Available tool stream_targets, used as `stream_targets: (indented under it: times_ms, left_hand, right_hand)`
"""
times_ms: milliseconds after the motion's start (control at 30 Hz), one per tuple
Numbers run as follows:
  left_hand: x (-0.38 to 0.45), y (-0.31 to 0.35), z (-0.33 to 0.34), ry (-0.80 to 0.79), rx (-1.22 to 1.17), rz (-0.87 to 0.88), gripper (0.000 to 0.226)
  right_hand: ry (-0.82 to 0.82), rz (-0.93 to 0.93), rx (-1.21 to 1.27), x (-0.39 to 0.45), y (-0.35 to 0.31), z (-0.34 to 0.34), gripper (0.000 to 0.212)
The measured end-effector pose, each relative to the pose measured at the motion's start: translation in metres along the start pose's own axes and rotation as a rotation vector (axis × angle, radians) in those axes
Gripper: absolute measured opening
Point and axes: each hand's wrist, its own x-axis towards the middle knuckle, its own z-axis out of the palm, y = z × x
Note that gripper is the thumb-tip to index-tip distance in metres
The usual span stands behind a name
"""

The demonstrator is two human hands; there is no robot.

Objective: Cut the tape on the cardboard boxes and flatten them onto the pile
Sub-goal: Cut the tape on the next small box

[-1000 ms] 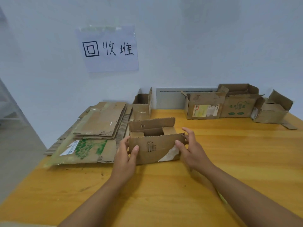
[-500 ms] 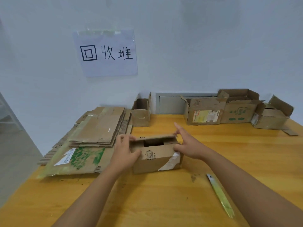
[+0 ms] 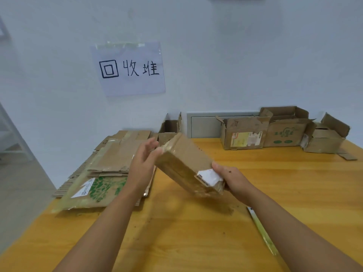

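**One box in hand, four more waiting**

Several flattened sheets already lie on the pile (image 3: 110, 169) at about nine o'clock on the wooden table (image 3: 275, 193), so we judge a good share of the work done. Still standing are a small open box (image 3: 170, 132) at twelve o'clock behind the pile, and three open boxes along the wall toward two o'clock: a labelled box (image 3: 244, 134), a green-printed box (image 3: 285, 132) and a tilted box (image 3: 324, 137) at the far end. We judge all four are left to flatten.

The box in hand (image 3: 188, 163) is lifted clear of the table at centre, tilted so one end points up toward eleven o'clock and the other down toward four. Our left hand (image 3: 143, 163) has its fingers fairly straight, touching the upper end. Our right hand (image 3: 229, 179) grips the lower end, thumb on top beside a torn white label (image 3: 209, 176). The face turned to us looks glossy, as if covered in clear tape, so we judge it is not yet cut.

A slim yellow-green cutter (image 3: 261, 230) lies on the table at five o'clock, beside our right forearm, untouched.

The cardboard is worn brown corrugate, with fluted edges showing on the pile and ragged flaps on the far boxes. The tabletop is smooth, varnished and orange-yellow. A paper sign (image 3: 129, 69) is taped to the wall.
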Motion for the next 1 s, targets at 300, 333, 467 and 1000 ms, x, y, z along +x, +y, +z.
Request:
stream_targets:
  times_ms: [300,333,467,1000]
  left_hand:
    - [-0.015,-0.02,0.027,-0.15,-0.411,-0.305,0.079]
    - [-0.014,-0.022,0.029,-0.137,-0.394,-0.302,0.074]
    - [-0.011,-0.03,0.034,-0.152,-0.483,-0.341,0.088]
    - [-0.041,-0.025,0.094,0.045,-0.208,-0.221,0.086]
  right_hand:
    - [-0.045,0.156,0.277,-0.002,0.001,0.035,0.066]
    - [-0.026,0.173,0.204,-0.001,0.0,0.036,0.065]
    - [0.015,0.176,0.036,-0.001,-0.003,0.03,0.055]
    - [0.016,0.333,-1.37,-0.088,0.015,-0.044,0.06]
